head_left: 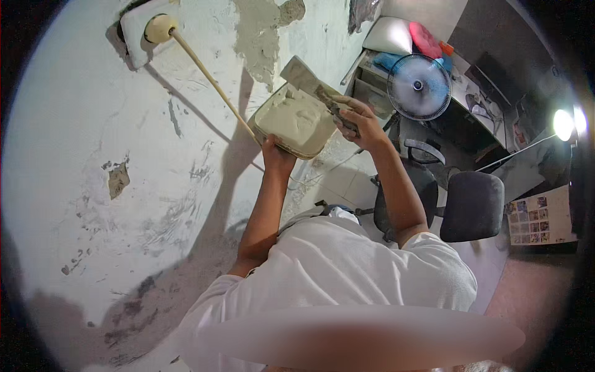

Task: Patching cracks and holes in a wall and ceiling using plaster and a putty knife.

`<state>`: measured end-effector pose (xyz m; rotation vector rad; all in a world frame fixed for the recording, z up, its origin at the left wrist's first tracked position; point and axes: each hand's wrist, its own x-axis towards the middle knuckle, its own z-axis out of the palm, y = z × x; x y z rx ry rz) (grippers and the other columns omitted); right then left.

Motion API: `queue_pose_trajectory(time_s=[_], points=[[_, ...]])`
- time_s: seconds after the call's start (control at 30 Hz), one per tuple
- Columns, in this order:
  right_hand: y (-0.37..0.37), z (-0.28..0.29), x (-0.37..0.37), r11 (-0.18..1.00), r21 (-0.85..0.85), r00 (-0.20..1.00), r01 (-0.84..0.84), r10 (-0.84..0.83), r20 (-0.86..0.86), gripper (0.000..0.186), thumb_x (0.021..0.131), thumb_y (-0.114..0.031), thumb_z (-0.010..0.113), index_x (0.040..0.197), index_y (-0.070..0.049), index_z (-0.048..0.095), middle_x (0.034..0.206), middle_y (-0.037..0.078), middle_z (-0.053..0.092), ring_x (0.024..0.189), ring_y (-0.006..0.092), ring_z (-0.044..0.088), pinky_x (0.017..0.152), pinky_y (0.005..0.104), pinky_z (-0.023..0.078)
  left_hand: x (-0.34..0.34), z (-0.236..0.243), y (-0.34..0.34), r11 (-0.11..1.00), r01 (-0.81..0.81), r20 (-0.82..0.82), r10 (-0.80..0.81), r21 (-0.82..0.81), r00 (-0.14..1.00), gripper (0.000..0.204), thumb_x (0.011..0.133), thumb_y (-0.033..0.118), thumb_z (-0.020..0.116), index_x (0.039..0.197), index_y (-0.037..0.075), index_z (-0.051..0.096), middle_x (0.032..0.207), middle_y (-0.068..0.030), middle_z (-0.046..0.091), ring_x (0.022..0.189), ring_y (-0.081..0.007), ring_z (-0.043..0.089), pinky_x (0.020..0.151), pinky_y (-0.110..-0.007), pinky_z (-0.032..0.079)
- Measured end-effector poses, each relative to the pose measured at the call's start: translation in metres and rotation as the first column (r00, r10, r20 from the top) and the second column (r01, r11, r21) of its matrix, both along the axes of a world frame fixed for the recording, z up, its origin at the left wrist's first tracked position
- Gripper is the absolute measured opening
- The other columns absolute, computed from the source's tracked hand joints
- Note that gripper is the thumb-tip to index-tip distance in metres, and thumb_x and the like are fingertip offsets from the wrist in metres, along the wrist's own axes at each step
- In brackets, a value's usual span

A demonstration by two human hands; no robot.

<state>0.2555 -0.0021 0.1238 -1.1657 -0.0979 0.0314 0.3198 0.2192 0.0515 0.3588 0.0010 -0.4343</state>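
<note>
My left hand [278, 155] grips the near rim of a shallow square tub [318, 150], its fingers mostly hidden beneath. Pale, wet plaster [291, 118] fills the tub, its surface ridged and uneven. In my right hand [361, 122] is a putty knife [302, 75] with a wide, smeared blade, held by its dark, plaster-caked handle. The blade tilts up over the tub's far edge; whether it touches the rim I cannot tell. Beyond the tub, a grey patch of plaster [257, 37] marks the pale wall [173, 235] on my left.
A yellowish pipe [211, 79] runs from a round fitting [160, 28] on the wall down behind the tub. On the right are a fan [419, 87], an office chair [474, 208], a lit lamp [563, 125] and a cluttered desk [477, 105]. A cable lies on the floor.
</note>
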Motion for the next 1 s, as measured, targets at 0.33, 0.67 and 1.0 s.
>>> queue_pose_trajectory(time_s=[0.33, 0.67, 1.0], points=[[0.023, 0.021, -0.007, 0.879, 0.465, 0.995, -0.101, 0.09, 0.046, 0.033, 0.092, -0.018, 0.053, 0.123, -0.006, 0.05, 0.074, 0.012, 0.058, 0.039, 0.0096, 0.041, 0.035, 0.0192, 0.035, 0.0, 0.005, 0.003, 1.0, 0.004, 0.022, -0.004, -0.001, 1.0, 0.056, 0.081, 0.009, 0.039, 0.136, 0.002, 0.038, 0.134, -0.0163, 0.047, 0.127, -0.034, 0.046, 0.109, -0.052, 0.037], [0.022, 0.075, -0.001, 0.989, 0.126, 0.993, 0.076, -0.086, 0.082, 0.042, 0.086, -0.015, 0.05, 0.126, -0.003, 0.047, 0.074, 0.012, 0.061, 0.04, 0.0107, 0.044, 0.035, 0.0221, 0.032, -0.01, 0.01, 0.006, 0.99, -0.05, 0.001, 0.05, 0.133, 0.999, 0.059, 0.08, 0.013, 0.047, 0.138, 0.011, 0.039, 0.136, -0.0123, 0.047, 0.126, -0.0313, 0.047, 0.106, -0.052, 0.04], [0.112, 0.154, 0.077, 0.839, 0.188, 0.67, 0.51, -0.525, 0.525, 0.031, 0.09, -0.005, 0.053, 0.119, -0.005, 0.043, 0.076, 0.005, 0.056, 0.059, 0.0089, 0.048, 0.045, 0.0242, 0.039, -0.003, 0.004, 0.006, 0.988, -0.105, 0.115, 0.093, 0.109, 0.989, 0.059, 0.078, 0.015, 0.049, 0.135, 0.004, 0.043, 0.131, -0.014, 0.052, 0.122, -0.0322, 0.05, 0.107, -0.05, 0.039]])
